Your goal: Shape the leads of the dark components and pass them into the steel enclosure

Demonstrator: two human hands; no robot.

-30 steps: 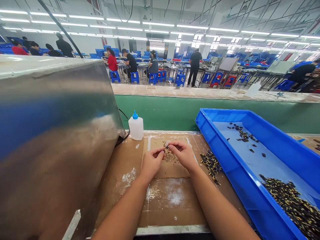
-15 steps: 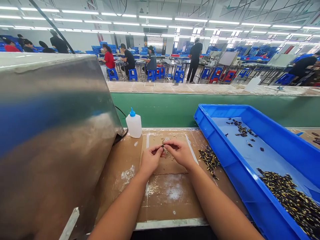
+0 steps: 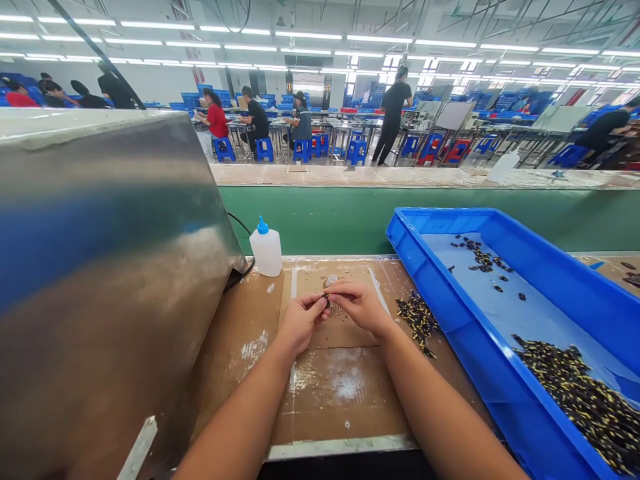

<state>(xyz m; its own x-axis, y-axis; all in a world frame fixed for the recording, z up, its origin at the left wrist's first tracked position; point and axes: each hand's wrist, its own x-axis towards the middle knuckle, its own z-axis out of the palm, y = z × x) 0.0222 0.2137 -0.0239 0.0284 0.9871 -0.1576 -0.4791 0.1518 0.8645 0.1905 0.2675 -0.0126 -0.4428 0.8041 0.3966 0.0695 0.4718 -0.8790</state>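
Observation:
Over the cardboard mat point(image 3: 345, 333), my left hand point(image 3: 303, 320) and my right hand point(image 3: 357, 305) meet at the fingertips. A small dark piece point(image 3: 327, 300) is pinched in the left fingers; its kind is too small to make out. The right thumb and fingers close on the same piece from the other side. Small clear parts point(image 3: 336, 309) lie on the mat, partly hidden behind the fingers. To the right of my right hand, a pile of small black-and-yellow pieces point(image 3: 417, 317) rests on the bench.
A blue tray point(image 3: 450, 303) with many dark pieces stands at the right. A white squeeze bottle point(image 3: 267, 252) with a blue cap is at the back left. A large metal housing point(image 3: 100, 287) bounds the left side. Beyond the green panel point(image 3: 310, 217) people work at tables.
My hands stay together over the mat, with the fingers slightly shifted around the small dark piece. The view has moved slightly. In the background, the standing person has turned.

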